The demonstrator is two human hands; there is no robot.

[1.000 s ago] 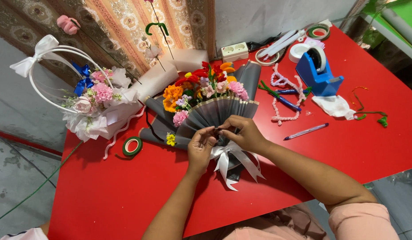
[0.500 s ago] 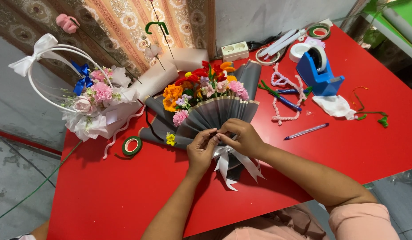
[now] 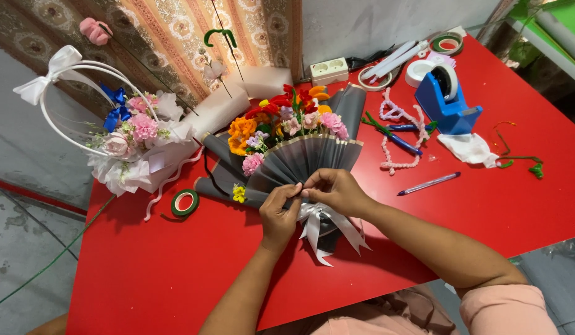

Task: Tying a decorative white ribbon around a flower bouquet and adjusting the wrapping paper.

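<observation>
Both hands meet at the neck of the bouquet (image 3: 287,149), which lies flat on the red table (image 3: 175,273) with its flowers pointing away. The left hand (image 3: 280,214) pinches the top of the silver ribbon (image 3: 321,226), fingertips pressed together; the right hand (image 3: 337,191) curls over it, fingers nipping the same knot. Left of the bouquet lies a green tape roll (image 3: 185,203); beyond that, a white flower basket (image 3: 123,142). Far right, a blue tape dispenser (image 3: 447,99).

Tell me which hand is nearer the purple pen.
Right. The right hand pinches the grey wrap just left of the pen; the left hand sits farther left, beyond the right hand, over the ribbon.
</observation>
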